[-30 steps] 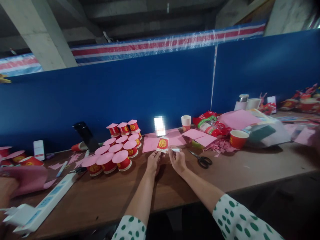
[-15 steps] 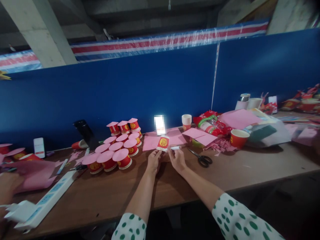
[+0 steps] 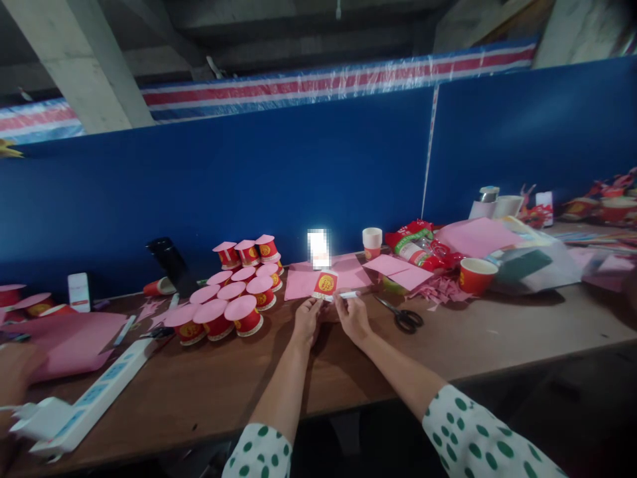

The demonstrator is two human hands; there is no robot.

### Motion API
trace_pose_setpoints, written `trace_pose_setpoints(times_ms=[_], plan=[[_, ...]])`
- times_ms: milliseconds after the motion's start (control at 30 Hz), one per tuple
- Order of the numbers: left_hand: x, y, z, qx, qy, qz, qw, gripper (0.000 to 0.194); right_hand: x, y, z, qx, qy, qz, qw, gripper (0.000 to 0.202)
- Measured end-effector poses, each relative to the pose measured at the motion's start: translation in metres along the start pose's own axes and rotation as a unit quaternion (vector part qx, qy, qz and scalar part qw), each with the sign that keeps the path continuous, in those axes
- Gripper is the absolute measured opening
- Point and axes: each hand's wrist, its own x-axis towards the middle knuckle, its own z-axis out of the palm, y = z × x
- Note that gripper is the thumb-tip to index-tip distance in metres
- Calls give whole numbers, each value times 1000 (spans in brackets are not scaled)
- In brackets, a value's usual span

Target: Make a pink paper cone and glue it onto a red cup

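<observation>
A red paper cup [image 3: 326, 283] with a yellow emblem is held over pink paper sheets [image 3: 296, 284]. The fingers of my left hand [image 3: 307, 320] are closed on its lower left edge. My right hand [image 3: 353, 317] pinches a white pen-like stick [image 3: 349, 294], its fingertips close to the cup's lower right edge. To the left stand several red cups with round pink paper tops [image 3: 241, 308]. Black-handled scissors [image 3: 408, 321] lie on the table just right of my right hand.
A power strip [image 3: 94, 398] and another person's hand [image 3: 17, 365] are at the left. A black bottle [image 3: 172, 265] leans behind the cups. Stacked cups [image 3: 371, 242], a red bag [image 3: 415, 245] and an upright cup [image 3: 476, 275] stand right.
The other person's hand and the pink sheet at the far left have shifted slightly. My hands and the cup between them look almost unchanged.
</observation>
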Motion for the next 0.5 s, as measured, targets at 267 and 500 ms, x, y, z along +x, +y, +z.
trace_pose_setpoints(times_ms=[267, 500], plan=[[0, -1, -1, -8, 5, -10, 1000, 19, 1, -2, -1, 22, 2, -8, 1000, 28], [0, -1, 0, -2, -5, -10, 1000, 21, 1, 0, 0, 8, 20, -6, 1000, 31]])
